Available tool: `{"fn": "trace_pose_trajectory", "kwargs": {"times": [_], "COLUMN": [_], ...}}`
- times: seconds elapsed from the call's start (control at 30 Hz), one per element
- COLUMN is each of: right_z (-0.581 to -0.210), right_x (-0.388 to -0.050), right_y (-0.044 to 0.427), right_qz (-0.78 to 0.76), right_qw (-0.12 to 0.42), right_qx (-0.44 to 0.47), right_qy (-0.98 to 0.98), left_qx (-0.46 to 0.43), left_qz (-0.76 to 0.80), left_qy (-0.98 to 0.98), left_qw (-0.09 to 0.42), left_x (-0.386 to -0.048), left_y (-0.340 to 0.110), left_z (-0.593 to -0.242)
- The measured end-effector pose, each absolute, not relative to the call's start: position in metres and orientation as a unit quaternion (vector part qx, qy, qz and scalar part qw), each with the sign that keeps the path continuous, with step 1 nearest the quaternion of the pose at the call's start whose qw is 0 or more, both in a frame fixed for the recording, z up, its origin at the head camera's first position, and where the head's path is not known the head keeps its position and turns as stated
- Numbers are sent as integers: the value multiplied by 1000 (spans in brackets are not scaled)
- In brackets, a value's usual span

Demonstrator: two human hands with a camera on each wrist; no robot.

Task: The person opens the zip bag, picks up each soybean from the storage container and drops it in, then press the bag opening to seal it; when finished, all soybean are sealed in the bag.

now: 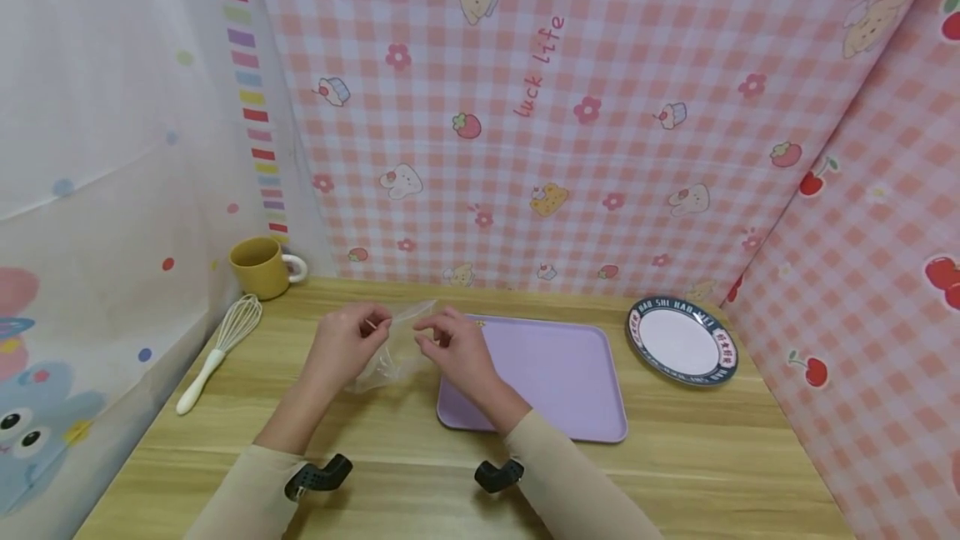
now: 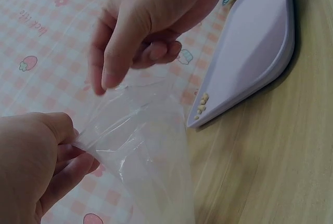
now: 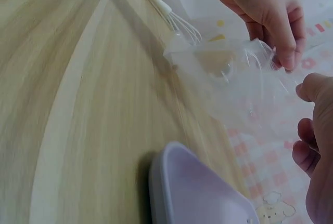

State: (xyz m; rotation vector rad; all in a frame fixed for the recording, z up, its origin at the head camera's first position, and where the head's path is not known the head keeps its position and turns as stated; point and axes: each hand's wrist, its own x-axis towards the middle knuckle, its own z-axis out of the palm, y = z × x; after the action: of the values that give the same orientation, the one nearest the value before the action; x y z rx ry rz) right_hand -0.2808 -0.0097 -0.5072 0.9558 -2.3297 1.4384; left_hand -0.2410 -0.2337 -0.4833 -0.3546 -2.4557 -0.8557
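A clear plastic bag [image 1: 386,365] hangs above the table, with its upper edge between my two hands. My left hand [image 1: 348,340] pinches the bag's edge between thumb and fingers. The left wrist view shows the film gathered in that grip. My right hand [image 1: 461,348] is at the bag's upper edge, fingers loosely bent. In the head view its thumb and forefinger tips stand slightly apart, and I see nothing between them. Below the right forearm lies a lilac tray [image 1: 558,373]. Several small beige pieces [image 2: 202,107], like nuts or beans, sit in its far left corner.
At the far left stand a mustard mug [image 1: 258,267] with a white handle and a whisk [image 1: 217,357] lying by the table's left edge. A dark-rimmed plate [image 1: 681,342] is at the far right. Patterned cloth [image 1: 525,148] walls rise behind and at both sides.
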Motion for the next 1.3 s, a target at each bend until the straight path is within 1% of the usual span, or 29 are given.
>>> {"fn": "trace_pose_trajectory", "kwargs": {"times": [0.13, 0.27, 0.43, 0.67, 1.03, 1.3], "right_z": [-512, -519, -526, -538, -553, -559], "right_x": [-287, -301, -317, -337, -357, -360], "right_y": [6, 27, 51, 68, 70, 65], "right_qz": [539, 579, 563, 506, 442, 381], "right_qw": [109, 97, 87, 69, 23, 26], "right_qx": [300, 245, 204, 215, 233, 241], "right_qy": [-779, -772, -796, -833, -866, -892], "left_qx": [-123, -120, -126, -131, -123, -122], "left_qz": [-318, -320, -316, -314, -316, -320], "left_qy": [-907, -908, -907, -905, -908, -906], "left_qw": [248, 244, 248, 254, 246, 248], "left_x": [-241, -241, -242, -242, -242, -242], "left_y": [-235, -235, -237, -237, -238, -237], "left_z": [-483, -483, -483, -483, -483, -482]}}
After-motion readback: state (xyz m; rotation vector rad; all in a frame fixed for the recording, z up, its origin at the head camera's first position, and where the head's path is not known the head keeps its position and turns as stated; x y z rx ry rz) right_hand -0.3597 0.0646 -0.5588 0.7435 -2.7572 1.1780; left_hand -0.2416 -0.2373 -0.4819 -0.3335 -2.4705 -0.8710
